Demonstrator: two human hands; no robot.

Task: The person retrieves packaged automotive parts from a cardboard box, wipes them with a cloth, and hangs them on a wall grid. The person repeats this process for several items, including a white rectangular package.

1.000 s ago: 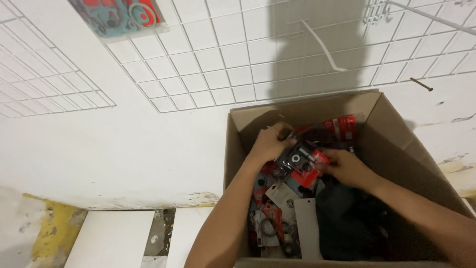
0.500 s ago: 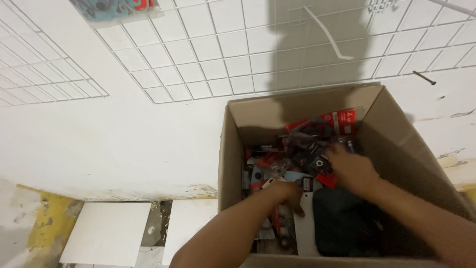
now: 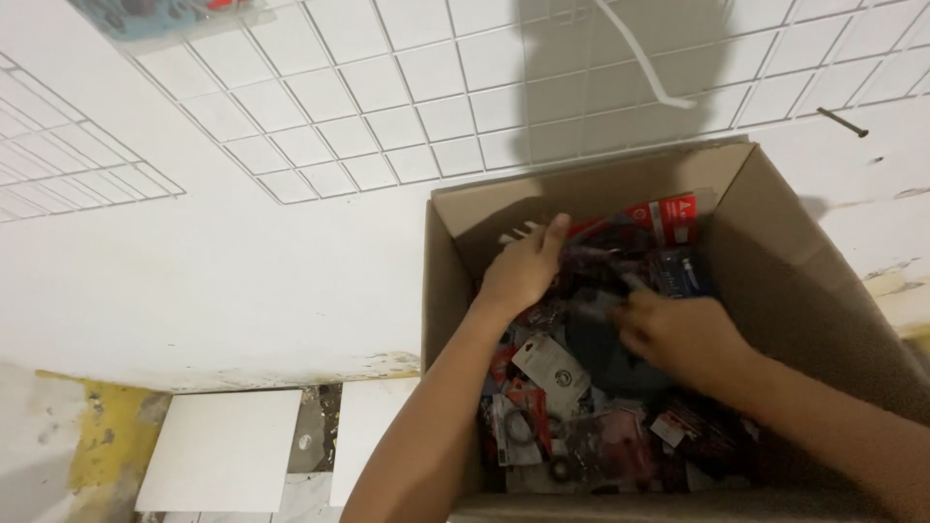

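An open cardboard box (image 3: 775,242) stands against a white wall, filled with several small packets of dark parts on red and black cards (image 3: 572,426). My left hand (image 3: 523,266) reaches into the far left of the box, fingers spread flat on the packets near a long red-headed packet (image 3: 664,221). My right hand (image 3: 673,334) is deeper in the middle, fingers curled among the packets beside a dark blue packet (image 3: 683,276); what it grips is blurred.
A white wire grid panel (image 3: 387,107) hangs on the wall above the box, with a white hook (image 3: 644,63) and a packet (image 3: 155,15) at the top left. White floor tiles (image 3: 223,450) lie left of the box. A nail (image 3: 841,121) sticks out of the wall.
My left hand moved from the near middle of the box up to the far left corner. My right hand shifted slightly toward me. The dark bundle at the near right is no longer visible.
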